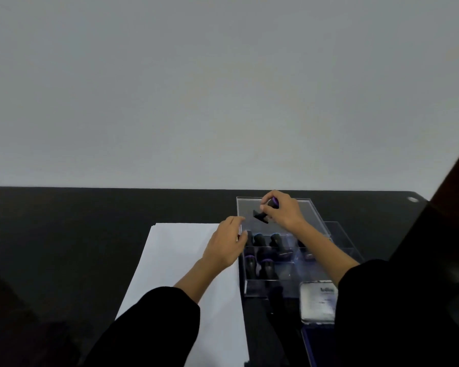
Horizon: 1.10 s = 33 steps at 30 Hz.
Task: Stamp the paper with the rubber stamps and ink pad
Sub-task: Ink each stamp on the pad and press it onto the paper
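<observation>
ink pad (318, 304): right side behind sleeve (387, 308) | lid print blurred

Only lettering I can find: a short dark-blue word printed near the top of the silver ink pad lid (319, 300), with fainter small lines under it. All too blurred to read. Nothing else legible.

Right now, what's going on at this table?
A person is getting ready to stamp. Their right hand pinches a black rubber stamp with a purple top, held above a clear box that holds more stamps. The left hand rests open at the box's left edge, over a white sheet of paper, which looks blank. An ink pad sits in front of the box, partly hidden by the right sleeve.
</observation>
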{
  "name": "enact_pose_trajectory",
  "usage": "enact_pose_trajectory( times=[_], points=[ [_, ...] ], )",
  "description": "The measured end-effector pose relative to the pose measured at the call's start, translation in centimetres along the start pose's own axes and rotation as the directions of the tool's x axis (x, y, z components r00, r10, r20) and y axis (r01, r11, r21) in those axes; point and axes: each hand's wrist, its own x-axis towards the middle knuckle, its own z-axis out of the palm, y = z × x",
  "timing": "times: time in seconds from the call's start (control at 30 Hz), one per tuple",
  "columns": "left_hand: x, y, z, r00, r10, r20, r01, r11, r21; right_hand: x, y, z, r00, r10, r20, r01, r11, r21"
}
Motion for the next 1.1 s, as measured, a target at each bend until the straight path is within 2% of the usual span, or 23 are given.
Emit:
enact_pose_trajectory(
  times=[0.27,0.57,0.77,0.97,1.1],
  points=[
    [-2.6,5.2,0.4,0.985,0.162,0.056,-0.166,0.983,0.08,-5.7,0.6,-5.8,0.999,-0.04,0.014,0.042,0.995,-0.095],
    [-8.5,9.8,0.9,0.959,0.245,0.142,-0.264,0.956,0.129,-14.3,1.5,-9.8,0.998,0.019,0.054,-0.007,0.977,-0.213],
    [-12.6,10.3,2.3,0.951,0.235,0.2,-0.263,0.956,0.129,-18.9,3.1,-9.5,0.992,0.059,0.115,-0.027,0.966,-0.258],
    [-16.1,9.3,4.5,0.957,0.147,0.25,-0.176,0.979,0.099,-21.0,5.1,-7.9,0.98,0.097,0.172,-0.042,0.953,-0.3],
    [-16.7,8.6,5.8,0.956,0.083,0.28,-0.133,0.977,0.164,-21.4,5.4,-7.2,0.977,0.093,0.193,-0.022,0.94,-0.341]
  ],
)
